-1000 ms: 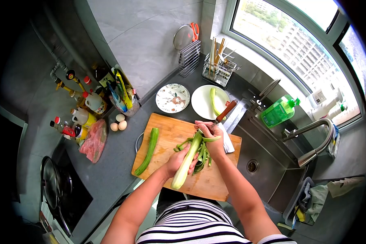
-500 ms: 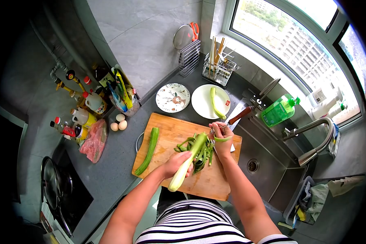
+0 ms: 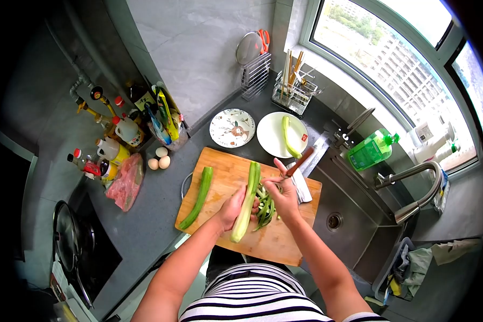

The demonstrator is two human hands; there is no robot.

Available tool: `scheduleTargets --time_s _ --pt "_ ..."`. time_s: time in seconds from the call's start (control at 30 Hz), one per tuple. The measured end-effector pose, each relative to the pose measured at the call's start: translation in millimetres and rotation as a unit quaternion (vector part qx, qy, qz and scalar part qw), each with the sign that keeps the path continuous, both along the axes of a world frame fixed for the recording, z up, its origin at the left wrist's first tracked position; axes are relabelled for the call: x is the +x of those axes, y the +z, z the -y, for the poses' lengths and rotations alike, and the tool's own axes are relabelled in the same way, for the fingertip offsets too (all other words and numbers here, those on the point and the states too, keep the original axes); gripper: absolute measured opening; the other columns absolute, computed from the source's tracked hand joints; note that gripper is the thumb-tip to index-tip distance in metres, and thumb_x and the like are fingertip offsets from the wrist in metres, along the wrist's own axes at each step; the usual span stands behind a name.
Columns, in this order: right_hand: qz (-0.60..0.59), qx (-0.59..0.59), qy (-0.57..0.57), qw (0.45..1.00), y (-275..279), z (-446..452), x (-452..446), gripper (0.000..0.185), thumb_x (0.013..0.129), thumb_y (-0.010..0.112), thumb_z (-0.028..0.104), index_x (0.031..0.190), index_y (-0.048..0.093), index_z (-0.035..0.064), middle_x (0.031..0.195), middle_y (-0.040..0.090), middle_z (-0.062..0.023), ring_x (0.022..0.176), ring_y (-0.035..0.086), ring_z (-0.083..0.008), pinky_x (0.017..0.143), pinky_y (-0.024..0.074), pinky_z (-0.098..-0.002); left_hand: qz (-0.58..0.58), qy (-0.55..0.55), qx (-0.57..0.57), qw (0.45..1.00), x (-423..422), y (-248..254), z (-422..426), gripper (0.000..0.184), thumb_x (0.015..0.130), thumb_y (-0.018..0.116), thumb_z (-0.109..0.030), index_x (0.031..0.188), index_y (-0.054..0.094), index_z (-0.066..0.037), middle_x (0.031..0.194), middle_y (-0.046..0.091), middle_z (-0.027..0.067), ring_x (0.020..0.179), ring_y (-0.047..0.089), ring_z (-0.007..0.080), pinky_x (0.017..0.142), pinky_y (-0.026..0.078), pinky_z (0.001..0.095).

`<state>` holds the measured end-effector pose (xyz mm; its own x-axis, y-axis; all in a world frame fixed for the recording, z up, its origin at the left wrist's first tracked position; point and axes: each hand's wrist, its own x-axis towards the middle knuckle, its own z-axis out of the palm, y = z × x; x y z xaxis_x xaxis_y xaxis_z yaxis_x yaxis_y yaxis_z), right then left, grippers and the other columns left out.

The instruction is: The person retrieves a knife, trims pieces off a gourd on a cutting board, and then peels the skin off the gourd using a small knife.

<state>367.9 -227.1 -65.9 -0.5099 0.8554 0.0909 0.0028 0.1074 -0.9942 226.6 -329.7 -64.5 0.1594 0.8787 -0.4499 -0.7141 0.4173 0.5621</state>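
My left hand [image 3: 234,208] is wrapped round a partly peeled luffa [image 3: 246,206], pale at its near end and greener at the far end, held over the wooden cutting board [image 3: 241,248]. In my right hand [image 3: 284,196] is a peeler [image 3: 300,162], its brown handle sticking out past the fingers; its head is hard to make out. Green peelings [image 3: 266,208] lie in a heap between the hands. An unpeeled luffa [image 3: 197,198] rests on the board's left side. A pale, flat, blade-like thing [image 3: 301,189] lies at the board's right edge, partly hidden by my right hand.
Behind the board stand a patterned plate [image 3: 232,140] and a white plate [image 3: 268,140] with a peeled piece [image 3: 287,137]. Eggs [image 3: 159,158], a pink bag [image 3: 126,183] and bottles are at left. The sink [image 3: 354,236] and faucet [image 3: 413,206] are at right.
The luffa has turned more upright in view, its far end moving left and away from me. My right hand has drawn nearer to me, bringing the peeler with it, its handle now steeper.
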Motion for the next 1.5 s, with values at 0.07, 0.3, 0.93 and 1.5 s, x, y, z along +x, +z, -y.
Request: scheduleTargets --time_s 0.07,0.3,0.93,1.5 --pt "0.027 0.039 0.051 0.998 6 9 -6 0.014 0.08 0.071 0.018 0.092 0.073 0.0104 0.151 0.025 -0.0201 0.137 0.029 -0.0312 0.109 0.0242 -0.0404 -0.012 -0.013 0.004 1.0 4 12 -1 0.067 0.091 0.02 -0.07 0.134 0.042 -0.024 0.08 0.046 0.001 0.07 0.044 0.0125 0.059 0.04 0.027" --pt "-0.004 -0.015 0.038 0.999 3 -2 -15 0.016 0.084 0.07 0.016 0.092 0.07 0.0019 0.143 0.039 -0.018 0.117 0.051 -0.022 0.093 0.0437 -0.0331 -0.086 -0.085 0.015 0.993 2 4 1 0.067 0.092 0.038 -0.064 0.14 0.035 -0.017 0.078 0.046 -0.0016 0.061 0.04 0.008 0.055 0.037 0.0219" --pt "-0.079 -0.178 -0.128 0.972 -20 -34 2 0.015 0.094 0.06 0.017 0.094 0.062 0.0027 0.088 0.067 -0.0037 0.066 0.057 -0.0061 0.06 0.0508 -0.0196 -0.232 -0.088 0.017 0.968 -12 6 14 0.065 0.091 0.058 -0.013 0.148 0.025 -0.015 0.083 0.052 -0.0009 0.062 0.046 0.0067 0.053 0.04 0.0225" --pt "-0.071 -0.158 -0.044 0.984 -32 1 2 0.016 0.09 0.064 0.015 0.103 0.063 0.0058 0.111 0.061 -0.0038 0.093 0.06 -0.0105 0.08 0.0483 -0.0243 -0.178 -0.031 -0.029 0.983 -1 -1 4 0.038 0.097 0.042 -0.042 0.124 0.039 -0.015 0.078 0.051 0.0 0.065 0.048 0.0076 0.055 0.045 0.0239"
